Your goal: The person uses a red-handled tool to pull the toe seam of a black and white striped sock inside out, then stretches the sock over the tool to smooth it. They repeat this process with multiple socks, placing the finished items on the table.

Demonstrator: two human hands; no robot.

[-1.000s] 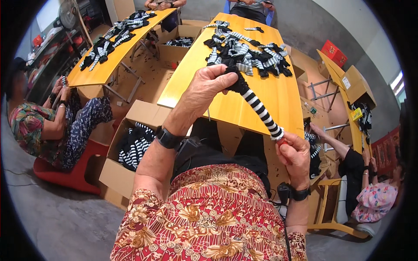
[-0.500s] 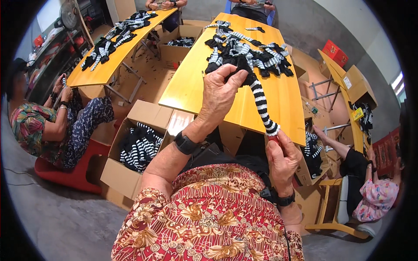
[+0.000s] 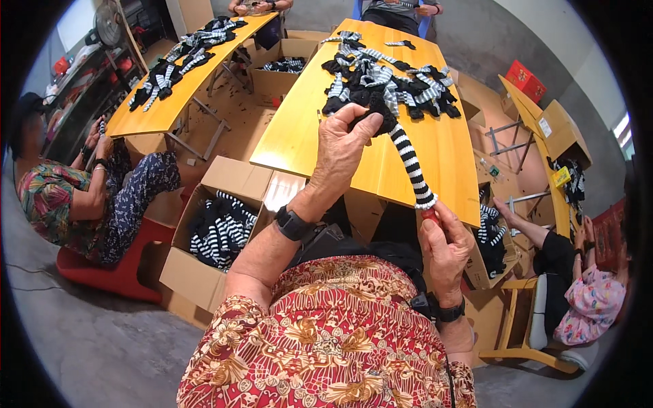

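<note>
A knitted tube with black and white stripes (image 3: pixel 410 163) stretches between my hands, sloping down to the right above the table. My left hand (image 3: pixel 338 151) is closed on its black knitted end, pinching it between thumb and fingers. At the lower, white-edged end, my right hand (image 3: pixel 447 241) is closed around a small red handle (image 3: pixel 429 214). The handle meets the mouth of the tube; whatever part may lie inside is hidden. Beyond my left hand spreads a heap of similar black and striped knitted pieces (image 3: pixel 388 85) on the yellow table (image 3: pixel 299 129).
Open cartons of striped knits stand left (image 3: pixel 178 272) and right (image 3: pixel 500 275) of my lap. Another yellow table (image 3: pixel 129 124) with knits is at far left. People sit at left, at right and across the tables. A red chair (image 3: pixel 102 272) stands at left.
My right hand has shifted slightly, and the striped tube looks wider and straighter, with more of the red handle showing. My left hand keeps its pinch.
</note>
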